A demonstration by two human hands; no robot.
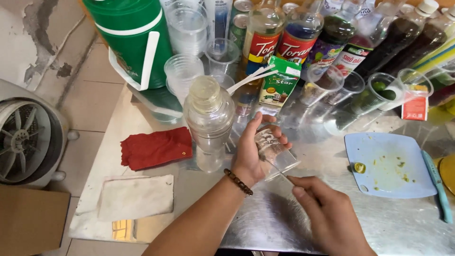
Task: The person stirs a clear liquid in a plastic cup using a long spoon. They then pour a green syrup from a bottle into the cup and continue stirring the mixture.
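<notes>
My left hand (pixel 251 154) grips a small clear plastic cup (pixel 276 152) tilted on its side above the metal counter (pixel 284 218). My right hand (pixel 327 213) holds a thin metal spoon handle (pixel 284 176) whose tip reaches into the cup's mouth. A beaded bracelet sits on my left wrist. A clear plastic shaker (pixel 208 118) stands just left of my left hand.
Syrup bottles (pixel 298 38), stacked plastic cups (pixel 187 28), a green jug (pixel 130 40) and a small green carton (pixel 279 83) crowd the back. A red cloth (pixel 154 148) and a white cloth (pixel 135 196) lie left. A blue cutting board (pixel 388 163) with a knife (pixel 438 185) lies right. A fan (pixel 23 137) stands on the floor.
</notes>
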